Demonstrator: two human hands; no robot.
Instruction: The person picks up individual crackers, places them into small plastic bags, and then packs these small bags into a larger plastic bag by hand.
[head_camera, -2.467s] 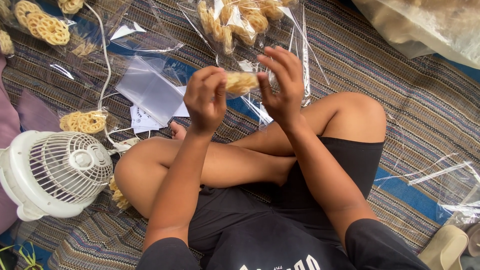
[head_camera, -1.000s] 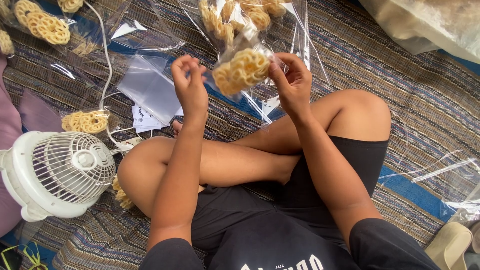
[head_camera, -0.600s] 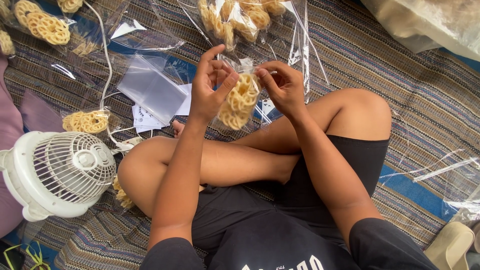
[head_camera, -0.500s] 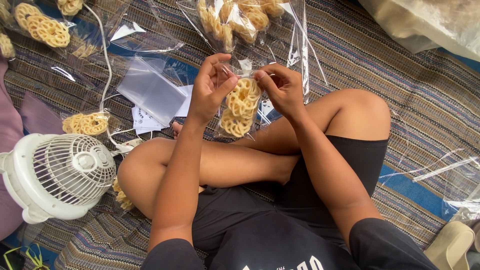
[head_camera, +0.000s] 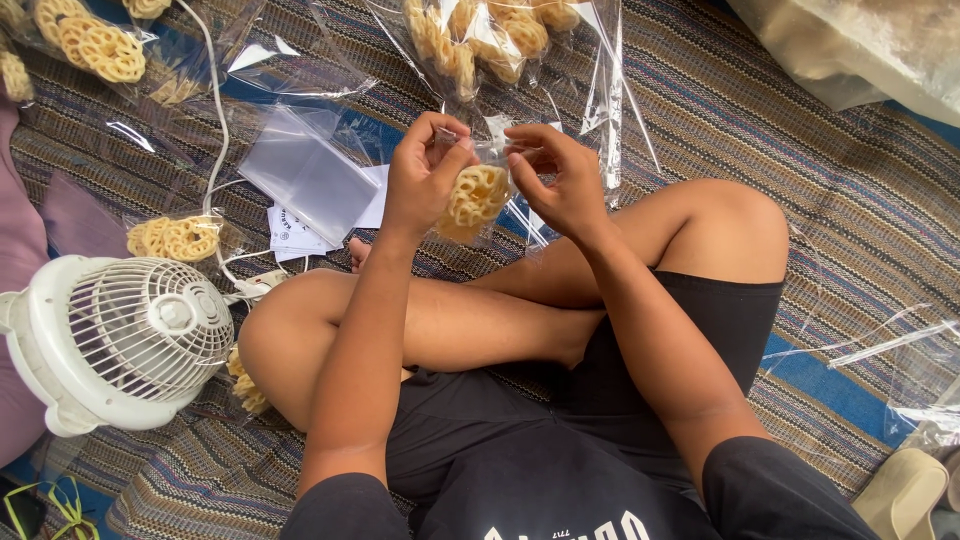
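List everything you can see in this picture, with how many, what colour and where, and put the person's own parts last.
Held snack bag: one, clear with golden ring-shaped crackers, between both hands.
Filled snack bags: at least three, clear with golden crackers, top centre, top left, left by the cable.
Empty bags: a few, clear, centre left.
Paper slips: small stack, white, under the empty bags.
Fan: one, white, lower left.
Cable: one, white, left.
Mat: one, striped, under everything.
Big bag: one, clear, top right.
Left hand: pinching the bag's top.
Right hand: pinching the bag's top.
Legs: crossed, black shorts.
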